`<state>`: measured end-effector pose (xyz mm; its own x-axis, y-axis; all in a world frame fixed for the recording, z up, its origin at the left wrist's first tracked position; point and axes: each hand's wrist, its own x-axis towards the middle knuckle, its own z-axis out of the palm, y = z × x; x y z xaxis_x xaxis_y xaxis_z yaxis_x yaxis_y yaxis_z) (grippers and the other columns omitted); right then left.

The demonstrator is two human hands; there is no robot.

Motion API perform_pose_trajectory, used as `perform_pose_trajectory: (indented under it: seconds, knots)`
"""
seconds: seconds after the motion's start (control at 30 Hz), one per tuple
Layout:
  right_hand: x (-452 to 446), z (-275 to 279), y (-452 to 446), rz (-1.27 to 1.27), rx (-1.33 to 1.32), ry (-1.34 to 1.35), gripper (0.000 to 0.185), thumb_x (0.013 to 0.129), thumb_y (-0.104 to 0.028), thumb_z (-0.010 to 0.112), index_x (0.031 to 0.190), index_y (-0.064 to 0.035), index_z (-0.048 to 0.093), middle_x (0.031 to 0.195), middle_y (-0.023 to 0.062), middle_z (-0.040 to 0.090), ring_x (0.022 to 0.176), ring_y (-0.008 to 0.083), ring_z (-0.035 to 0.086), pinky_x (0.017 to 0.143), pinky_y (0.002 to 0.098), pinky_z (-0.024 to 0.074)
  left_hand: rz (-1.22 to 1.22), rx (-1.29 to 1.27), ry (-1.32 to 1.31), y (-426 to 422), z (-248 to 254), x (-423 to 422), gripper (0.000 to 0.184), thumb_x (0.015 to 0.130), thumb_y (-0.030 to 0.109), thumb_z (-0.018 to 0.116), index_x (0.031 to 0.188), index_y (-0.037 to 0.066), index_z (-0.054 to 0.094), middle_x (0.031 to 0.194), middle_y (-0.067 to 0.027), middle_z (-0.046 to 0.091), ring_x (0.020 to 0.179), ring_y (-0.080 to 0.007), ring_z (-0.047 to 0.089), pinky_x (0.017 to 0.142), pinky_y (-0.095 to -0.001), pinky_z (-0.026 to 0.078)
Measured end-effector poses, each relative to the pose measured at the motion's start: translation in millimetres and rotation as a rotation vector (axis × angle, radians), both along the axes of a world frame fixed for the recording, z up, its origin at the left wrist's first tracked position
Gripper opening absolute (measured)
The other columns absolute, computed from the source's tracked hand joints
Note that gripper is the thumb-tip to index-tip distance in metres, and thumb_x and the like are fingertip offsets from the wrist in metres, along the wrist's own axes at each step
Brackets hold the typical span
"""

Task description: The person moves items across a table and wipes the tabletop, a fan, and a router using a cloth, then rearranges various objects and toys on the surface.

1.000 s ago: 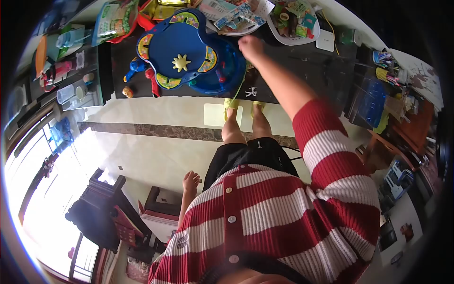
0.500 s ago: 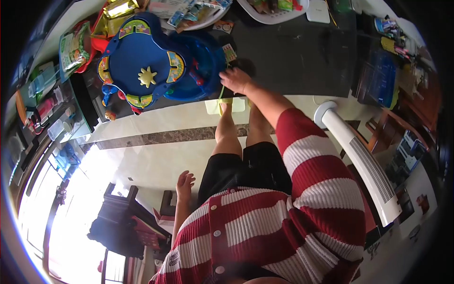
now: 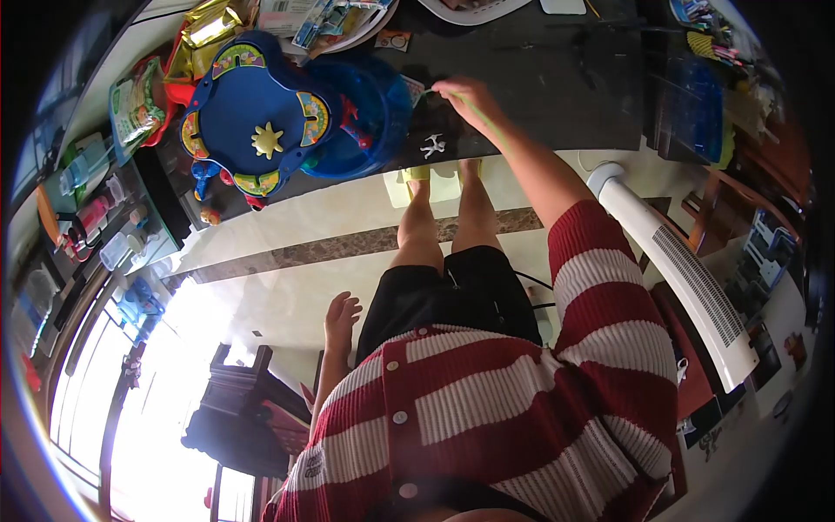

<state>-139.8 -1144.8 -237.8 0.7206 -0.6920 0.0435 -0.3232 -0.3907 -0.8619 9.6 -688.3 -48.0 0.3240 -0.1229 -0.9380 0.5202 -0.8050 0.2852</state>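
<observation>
Dark tabletop (image 3: 565, 96): near edge ran across the view just beyond the yellow slippers (image 3: 417, 175). Right forearm crossed that edge. Widest room for moving lay to the right of the right hand (image 3: 471, 97), where the dark surface stretched toward a blue container (image 3: 696, 109). Left side tighter: the rim of a round blue tub (image 3: 383, 130) stood near the fingertips, and the blue toy (image 3: 248, 113) with its yellow sun-shaped piece (image 3: 267, 140) sat beyond, partly over the tub. Farther back, a white basket (image 3: 474, 12) and a pile of packets (image 3: 335, 22) bounded the reach. A small white figure (image 3: 432, 145) lay near the front edge, between tub and forearm.

Right fingers: closed in a pinch, thumb toward fingertips, on a thin green strand (image 3: 477, 111) that trailed back along hand and wrist. A small patterned card (image 3: 413, 89) lay just beside the pinch, by the tub; whether strand and card were joined, could not tell.

Left hand (image 3: 341, 313): low beside the shorts, over the pale floor (image 3: 287, 304), well apart from the tabletop. Fingers loosely curled, about half open, seemingly around nothing.
</observation>
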Motion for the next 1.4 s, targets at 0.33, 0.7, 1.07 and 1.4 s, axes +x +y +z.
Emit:
perform_pose_trajectory:
  seconds: [0.33, 0.7, 1.07, 1.4]
  knots:
    - [16, -10, -7, -0.886, 1.278, -0.282, 0.003, 0.086, -0.014, 0.059, 0.084, -0.0156, 0.056, 0.071, 0.0007, 0.057, 0.064, 0.0123, 0.060, 0.052, 0.0235, 0.0458, 0.026, -0.002, 0.021, 24, -11, 6, 0.038, 0.090, 0.025, 0.057, 0.121, 0.005, 0.051, 0.102, -0.0071, 0.062, 0.087, -0.0145, 0.060, 0.070, -0.0255, 0.046]
    - [-195, 68, 30, -0.900, 1.264, 0.122, 0.020, 0.089, -0.026, 0.057, 0.104, -0.0129, 0.059, 0.085, 0.0030, 0.063, 0.074, 0.0163, 0.062, 0.063, 0.0307, 0.0494, -0.121, -0.093, 0.004, -57, -26, 17, 0.035, 0.090, 0.027, 0.056, 0.120, 0.009, 0.051, 0.096, -0.0068, 0.062, 0.079, -0.0175, 0.060, 0.059, -0.0273, 0.045]
    - [-559, 132, -86, -1.463, 0.783, -0.016, 0.027, 0.084, -0.029, 0.061, 0.101, -0.0078, 0.057, 0.086, 0.0055, 0.061, 0.073, 0.0177, 0.061, 0.058, 0.0331, 0.0472, -0.369, -0.380, -0.134, -272, -10, -89, 0.035, 0.089, 0.025, 0.058, 0.118, 0.007, 0.051, 0.090, -0.0018, 0.060, 0.072, -0.0100, 0.058, 0.056, -0.0197, 0.041]
    - [-673, 102, -232, -1.434, 0.337, 0.300, 0.068, 0.081, -0.052, 0.057, 0.117, 0.0055, 0.055, 0.112, 0.0216, 0.062, 0.108, 0.0341, 0.057, 0.091, 0.0382, 0.0436, -0.642, -0.373, 0.019, -422, 6, -339, 0.040, 0.090, 0.024, 0.057, 0.123, 0.002, 0.049, 0.103, -0.0069, 0.062, 0.085, -0.0152, 0.061, 0.070, -0.0268, 0.046]
